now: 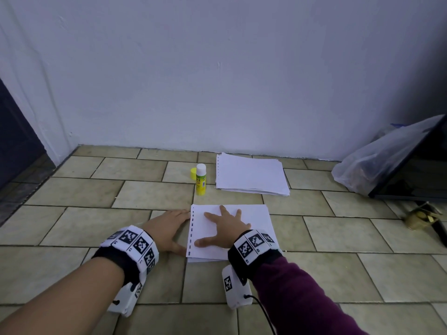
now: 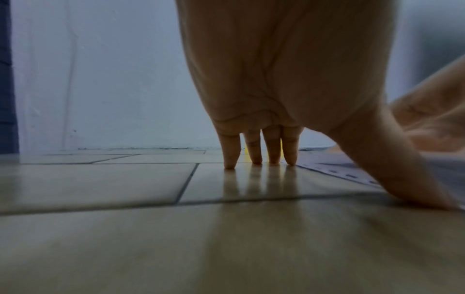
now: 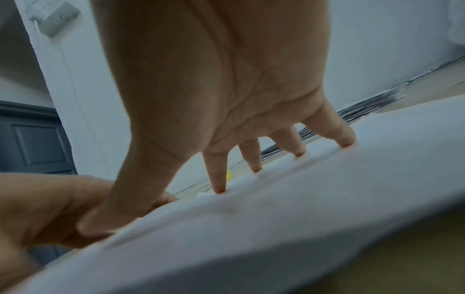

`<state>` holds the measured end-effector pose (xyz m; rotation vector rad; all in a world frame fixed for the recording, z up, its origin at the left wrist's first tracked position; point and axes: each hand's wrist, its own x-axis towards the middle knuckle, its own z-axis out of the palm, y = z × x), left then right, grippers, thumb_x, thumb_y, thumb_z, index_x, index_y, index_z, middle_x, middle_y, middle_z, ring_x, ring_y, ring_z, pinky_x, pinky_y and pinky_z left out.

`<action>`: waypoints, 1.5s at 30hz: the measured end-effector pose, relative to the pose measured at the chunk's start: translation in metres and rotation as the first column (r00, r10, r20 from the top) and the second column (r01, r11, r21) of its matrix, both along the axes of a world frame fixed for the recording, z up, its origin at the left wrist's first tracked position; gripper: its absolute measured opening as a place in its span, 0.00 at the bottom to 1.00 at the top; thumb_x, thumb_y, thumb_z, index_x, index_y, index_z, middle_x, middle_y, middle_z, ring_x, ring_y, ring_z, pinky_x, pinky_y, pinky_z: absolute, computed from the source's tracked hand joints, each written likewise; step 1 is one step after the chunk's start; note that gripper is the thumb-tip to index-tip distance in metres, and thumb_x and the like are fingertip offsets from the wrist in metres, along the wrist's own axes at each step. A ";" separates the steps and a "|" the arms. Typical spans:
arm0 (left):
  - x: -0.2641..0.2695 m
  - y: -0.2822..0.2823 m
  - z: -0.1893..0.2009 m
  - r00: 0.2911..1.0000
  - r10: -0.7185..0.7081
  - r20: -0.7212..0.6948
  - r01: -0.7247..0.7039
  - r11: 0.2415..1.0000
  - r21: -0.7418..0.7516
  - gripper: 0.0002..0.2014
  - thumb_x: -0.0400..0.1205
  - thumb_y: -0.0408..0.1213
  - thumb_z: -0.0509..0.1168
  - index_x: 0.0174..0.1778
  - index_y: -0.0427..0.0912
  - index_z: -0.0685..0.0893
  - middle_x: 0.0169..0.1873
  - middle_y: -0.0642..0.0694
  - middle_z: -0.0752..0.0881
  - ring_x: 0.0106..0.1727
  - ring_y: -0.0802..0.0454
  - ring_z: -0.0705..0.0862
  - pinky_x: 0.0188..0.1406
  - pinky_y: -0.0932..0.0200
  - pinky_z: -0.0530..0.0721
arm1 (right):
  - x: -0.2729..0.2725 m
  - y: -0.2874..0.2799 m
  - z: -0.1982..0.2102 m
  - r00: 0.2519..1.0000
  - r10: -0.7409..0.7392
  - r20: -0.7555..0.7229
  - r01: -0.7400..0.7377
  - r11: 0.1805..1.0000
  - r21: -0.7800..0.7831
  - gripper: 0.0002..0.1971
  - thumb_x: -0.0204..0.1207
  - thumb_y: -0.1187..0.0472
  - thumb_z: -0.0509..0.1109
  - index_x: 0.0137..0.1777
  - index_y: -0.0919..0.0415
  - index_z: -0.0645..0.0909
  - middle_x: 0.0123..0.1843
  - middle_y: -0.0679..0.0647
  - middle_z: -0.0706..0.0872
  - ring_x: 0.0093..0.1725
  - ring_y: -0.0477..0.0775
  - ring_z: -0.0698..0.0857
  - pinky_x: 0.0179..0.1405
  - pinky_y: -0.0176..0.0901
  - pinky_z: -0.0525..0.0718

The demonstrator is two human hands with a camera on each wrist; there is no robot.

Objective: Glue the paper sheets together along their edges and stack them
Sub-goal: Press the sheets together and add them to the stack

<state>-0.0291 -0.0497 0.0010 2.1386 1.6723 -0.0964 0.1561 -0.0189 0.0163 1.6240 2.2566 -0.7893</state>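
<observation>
A small stack of white punched sheets [image 1: 256,218] lies on the tiled floor in front of me. My right hand [image 1: 225,228] presses flat on it with fingers spread [image 3: 219,179]. My left hand [image 1: 167,228] rests on the floor against the sheets' punched left edge, its fingers [image 2: 259,151] straight and its thumb at the stack's near corner. Behind stands an uncapped yellow glue stick [image 1: 201,180] with its yellow cap [image 1: 193,172] beside it. To its right lies a thicker pile of white sheets [image 1: 251,175].
A white wall [image 1: 217,68] closes the back. At the right a clear plastic bag [image 1: 377,160] leans on a dark slanted panel [image 1: 416,170], with a small brass object [image 1: 420,218] near it. A dark door [image 1: 14,141] stands at the left.
</observation>
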 end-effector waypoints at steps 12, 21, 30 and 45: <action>0.008 0.000 0.013 0.996 0.092 0.007 -0.090 0.990 -0.110 0.53 0.67 0.60 0.73 0.84 0.49 0.52 0.80 0.51 0.56 0.80 0.52 0.58 0.76 0.54 0.67 | -0.001 0.005 -0.002 0.994 0.058 0.095 -0.058 0.998 -0.010 0.43 0.74 0.39 0.69 0.82 0.36 0.47 0.86 0.48 0.40 0.82 0.73 0.38 0.74 0.81 0.53; 0.023 0.005 0.016 0.972 0.003 -0.235 -0.020 0.997 -0.069 0.52 0.72 0.60 0.72 0.84 0.46 0.51 0.84 0.52 0.50 0.82 0.49 0.55 0.79 0.50 0.64 | -0.003 0.000 -0.008 0.998 -0.001 0.056 -0.004 0.997 0.078 0.45 0.70 0.41 0.73 0.82 0.40 0.50 0.85 0.48 0.44 0.82 0.71 0.42 0.75 0.76 0.53; 0.028 0.003 0.012 0.948 0.035 -0.316 -0.051 0.998 -0.040 0.51 0.71 0.60 0.73 0.84 0.48 0.53 0.84 0.55 0.51 0.83 0.48 0.48 0.77 0.40 0.65 | -0.013 0.001 -0.002 0.969 0.013 0.245 -0.052 0.987 0.153 0.50 0.71 0.38 0.71 0.84 0.53 0.47 0.84 0.59 0.32 0.82 0.67 0.32 0.75 0.78 0.47; 0.023 0.002 0.010 0.945 0.019 -0.326 -0.036 0.998 -0.047 0.51 0.71 0.63 0.69 0.84 0.50 0.50 0.84 0.58 0.48 0.82 0.48 0.50 0.77 0.38 0.62 | 0.071 0.027 0.003 0.979 -0.162 0.122 0.144 0.980 0.138 0.47 0.69 0.34 0.71 0.79 0.59 0.58 0.70 0.54 0.78 0.70 0.57 0.77 0.80 0.61 0.54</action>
